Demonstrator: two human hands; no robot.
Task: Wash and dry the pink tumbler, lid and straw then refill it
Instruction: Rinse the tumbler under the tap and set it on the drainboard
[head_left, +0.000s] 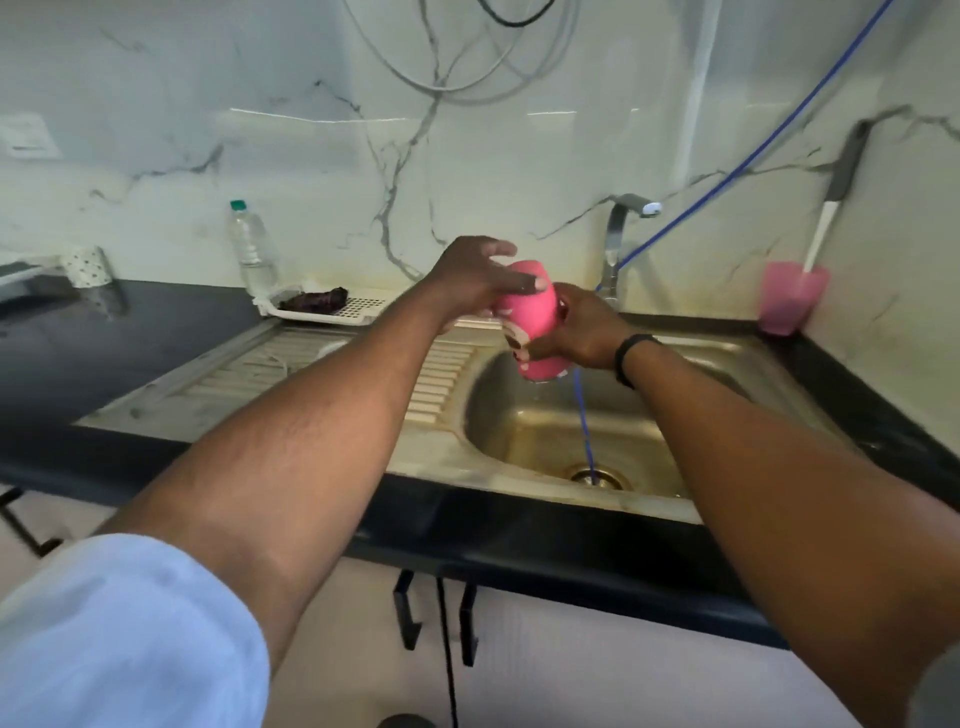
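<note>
On the counter at far left stands a clear water bottle (252, 249); beside it a white tray (332, 310) holds something dark. The left hand (475, 280) spreads over the upper end of the pink tumbler (524, 322), fingers extended against it. The tumbler hangs tilted, mouth downward, above the sink (550, 436), and the right hand (576, 330) wraps its fingers around the lower body. The tap (621, 234) stands behind. The tumbler looks like light, stiff plastic, probably slick when wet, so a firm hold around its middle suits best. I cannot see a lid or straw; the tumbler's rim is blurred, and any water flow is unclear.
</note>
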